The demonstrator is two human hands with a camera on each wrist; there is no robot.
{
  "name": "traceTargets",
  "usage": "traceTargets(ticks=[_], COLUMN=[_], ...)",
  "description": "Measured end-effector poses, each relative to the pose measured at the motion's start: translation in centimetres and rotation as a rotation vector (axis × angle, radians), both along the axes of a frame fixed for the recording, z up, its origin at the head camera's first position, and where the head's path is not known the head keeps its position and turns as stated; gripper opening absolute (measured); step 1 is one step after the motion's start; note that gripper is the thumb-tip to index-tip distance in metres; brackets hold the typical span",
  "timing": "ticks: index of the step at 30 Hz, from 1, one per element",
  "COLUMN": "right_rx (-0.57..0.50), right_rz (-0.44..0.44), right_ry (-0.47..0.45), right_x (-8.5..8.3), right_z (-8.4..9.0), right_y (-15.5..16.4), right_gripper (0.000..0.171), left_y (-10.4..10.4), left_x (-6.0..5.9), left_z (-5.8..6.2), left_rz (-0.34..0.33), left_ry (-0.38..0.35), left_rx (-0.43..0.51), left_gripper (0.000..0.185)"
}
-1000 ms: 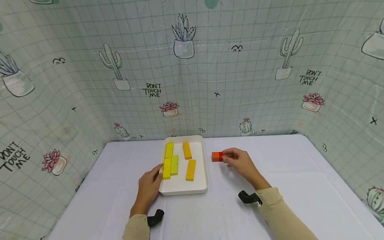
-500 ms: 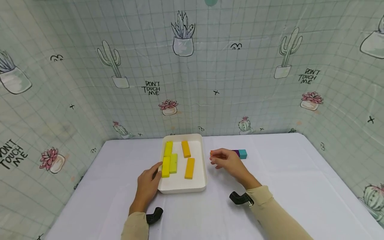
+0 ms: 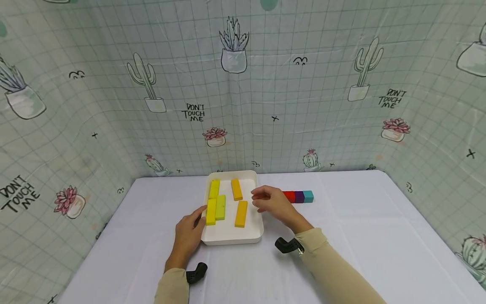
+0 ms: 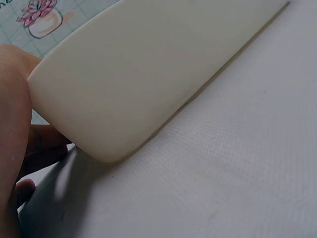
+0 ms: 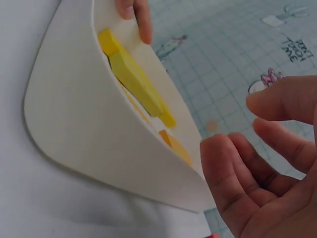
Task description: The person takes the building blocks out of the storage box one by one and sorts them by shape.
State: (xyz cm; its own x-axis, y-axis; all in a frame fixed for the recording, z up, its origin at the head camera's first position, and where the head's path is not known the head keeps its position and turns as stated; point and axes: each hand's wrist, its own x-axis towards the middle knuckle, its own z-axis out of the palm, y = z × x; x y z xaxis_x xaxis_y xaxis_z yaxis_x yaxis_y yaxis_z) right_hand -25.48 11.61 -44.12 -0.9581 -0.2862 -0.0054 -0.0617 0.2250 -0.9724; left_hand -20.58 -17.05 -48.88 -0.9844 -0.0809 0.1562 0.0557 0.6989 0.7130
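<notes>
My left hand [image 3: 190, 230] grips the left wall of a white tray [image 3: 231, 236]; in the right wrist view its fingertips [image 5: 141, 22] reach over the rim. Inside the tray lie yellow blocks [image 3: 211, 211], a yellow-green block [image 3: 220, 207] and two orange-yellow blocks [image 3: 241, 214]. My right hand [image 3: 275, 204] hovers at the tray's right rim, fingers loosely bent and nothing between them. Just behind it, a row on the table shows a red block [image 3: 290, 196], a purple block [image 3: 299, 196] and a teal block [image 3: 309, 196]. The row's left end is hidden by the hand.
A white cloth covers the table [image 3: 341, 236]. Behind it and along both sides hangs a grid-patterned curtain [image 3: 250, 97] printed with cacti. A black wrist mount [image 3: 286, 245] sits on the right wrist and another black mount [image 3: 196, 273] on the left.
My right hand has moved left from the row of blocks to the tray's rim, uncovering the teal, purple and red blocks. The left hand stays on the tray.
</notes>
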Motion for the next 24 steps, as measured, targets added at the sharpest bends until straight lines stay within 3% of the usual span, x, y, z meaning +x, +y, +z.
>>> traceTargets(ticks=[10,17,24], right_rx=[0.142,0.364,0.479], right_rz=[0.047,0.048,0.078], right_ry=[-0.007,0.065,0.091], right_x=[-0.8,-0.8,-0.9], right_z=[0.4,0.4,0.6], right_y=[-2.2,-3.2,-3.6], right_gripper=[0.034,0.032,0.037], left_y=[-0.2,0.0,0.0], left_x=[0.1,0.1,-0.1], left_z=[0.0,-0.2,0.0], left_rz=[-0.001,0.004,0.004], left_ry=[0.004,-0.001,-0.004], left_rx=[0.003,-0.004,-0.005], left_gripper=[0.042,0.042,0.042])
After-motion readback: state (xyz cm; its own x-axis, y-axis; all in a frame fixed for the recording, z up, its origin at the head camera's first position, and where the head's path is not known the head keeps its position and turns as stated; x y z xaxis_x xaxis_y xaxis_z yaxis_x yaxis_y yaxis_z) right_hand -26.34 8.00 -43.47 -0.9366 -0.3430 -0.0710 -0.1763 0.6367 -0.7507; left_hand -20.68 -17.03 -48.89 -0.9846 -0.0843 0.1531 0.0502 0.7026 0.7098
